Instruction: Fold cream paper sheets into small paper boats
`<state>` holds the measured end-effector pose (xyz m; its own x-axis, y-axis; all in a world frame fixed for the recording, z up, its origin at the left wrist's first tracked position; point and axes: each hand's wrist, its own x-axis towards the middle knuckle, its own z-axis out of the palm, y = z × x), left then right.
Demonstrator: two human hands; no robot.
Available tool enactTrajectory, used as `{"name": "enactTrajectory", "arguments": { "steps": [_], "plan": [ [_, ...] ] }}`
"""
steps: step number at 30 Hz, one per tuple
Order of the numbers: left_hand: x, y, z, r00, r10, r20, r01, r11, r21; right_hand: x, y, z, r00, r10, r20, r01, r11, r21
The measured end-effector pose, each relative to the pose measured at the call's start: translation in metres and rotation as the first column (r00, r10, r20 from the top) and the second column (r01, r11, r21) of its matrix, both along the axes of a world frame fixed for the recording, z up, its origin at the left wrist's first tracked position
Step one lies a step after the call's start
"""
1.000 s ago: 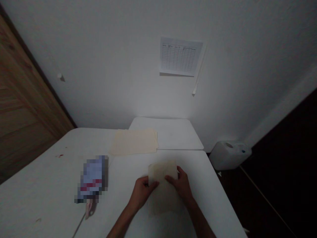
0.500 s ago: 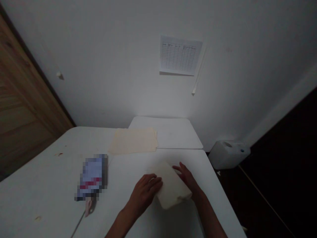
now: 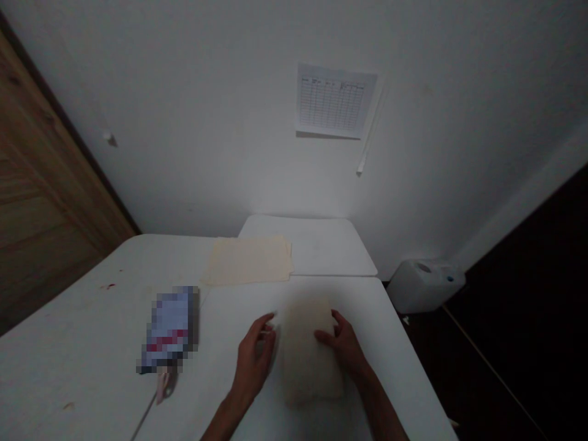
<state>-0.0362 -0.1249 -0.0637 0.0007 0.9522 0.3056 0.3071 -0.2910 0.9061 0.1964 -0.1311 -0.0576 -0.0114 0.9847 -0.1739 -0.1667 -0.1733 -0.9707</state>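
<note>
A pale beige rectangular packet (image 3: 307, 367), slightly blurred, is in front of me at the white table, its long side pointing away; its exact kind cannot be made out. My right hand (image 3: 345, 346) grips its right edge, thumb on the top face and fingers along the side. Just left of the packet, my left hand (image 3: 255, 355) is open with curved fingers, apart from it and holding nothing. Beyond the packet, flat cream sheets (image 3: 248, 262) overlap on the table.
The white table (image 3: 239, 392) has a folding seam running across it. A pixelated blue item (image 3: 169, 324) with a pink loop lies to the left. At the back stands a white board (image 3: 331, 248) against the wall. A white plastic jerrycan (image 3: 425, 286) sits right of the table.
The packet has turned from a slanted, tilted pose to lie straighter. My left hand has let go and moved left; my right hand has taken hold of the right edge.
</note>
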Motion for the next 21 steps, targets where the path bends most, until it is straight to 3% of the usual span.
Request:
{"name": "enactTrajectory", "arguments": {
  "steps": [1, 3, 6, 9, 15, 21],
  "plan": [
    [0.001, 0.003, 0.002, 0.990, 0.004, 0.138, 0.017, 0.988, -0.150, -0.001, -0.002, 0.001, 1.000, -0.001, 0.012, 0.001, 1.000, 0.003],
    [0.005, 0.008, 0.007, 0.947, 0.018, 0.321, 0.090, 0.943, -0.319, -0.005, -0.005, 0.003, 1.000, 0.001, 0.031, -0.001, 1.000, 0.004],
    [0.012, 0.016, 0.013, 0.938, 0.002, 0.345, 0.147, 0.903, -0.404, -0.010, -0.008, 0.005, 0.999, 0.020, 0.033, -0.020, 1.000, 0.007],
    [0.018, 0.020, 0.016, 0.948, -0.004, 0.318, 0.148, 0.891, -0.430, -0.014, -0.010, 0.004, 0.999, 0.051, 0.010, -0.051, 0.999, 0.010],
    [0.022, 0.023, 0.010, 0.936, 0.001, 0.353, 0.162, 0.888, -0.431, -0.017, -0.008, -0.005, 0.996, -0.056, 0.067, 0.057, 0.998, -0.003],
    [0.022, 0.020, 0.001, 0.937, -0.043, 0.346, 0.187, 0.900, -0.395, -0.022, 0.002, 0.001, 0.991, -0.076, 0.109, 0.080, 0.996, -0.030]
  ]
}}
